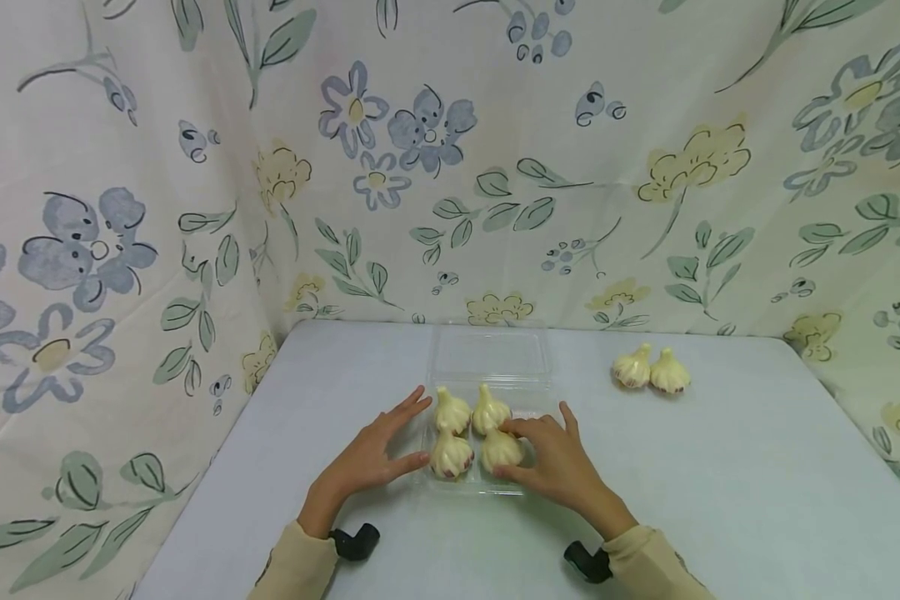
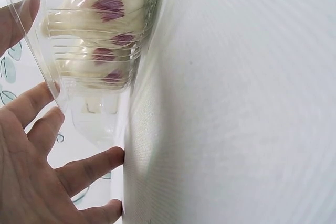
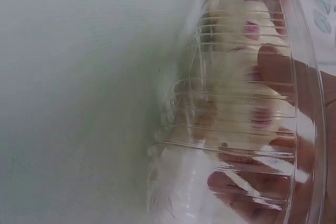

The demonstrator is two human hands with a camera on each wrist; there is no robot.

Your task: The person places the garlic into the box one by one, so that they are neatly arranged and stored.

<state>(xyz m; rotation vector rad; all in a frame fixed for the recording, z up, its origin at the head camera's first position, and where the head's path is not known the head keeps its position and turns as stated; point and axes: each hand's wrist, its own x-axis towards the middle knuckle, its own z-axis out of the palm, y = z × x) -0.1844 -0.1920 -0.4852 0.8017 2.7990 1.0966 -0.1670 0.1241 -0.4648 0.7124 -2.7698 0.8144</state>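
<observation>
1. Left hand [image 1: 371, 454]: fingers spread, grasping nothing, at left rim of clear container [image 1: 487, 490].
2. Right hand [image 1: 558, 462]: thumb and fingers grip front-right garlic bulb [image 1: 501, 452], inside container.
3. Three other bulbs [image 1: 451, 456] alongside; two loose bulbs [image 1: 670, 372] rightward on table [image 1: 735, 467].

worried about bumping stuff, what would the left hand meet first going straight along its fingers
The left hand would probably meet the left edge of the clear container first; depth is unclear, so they may be touching.
</observation>
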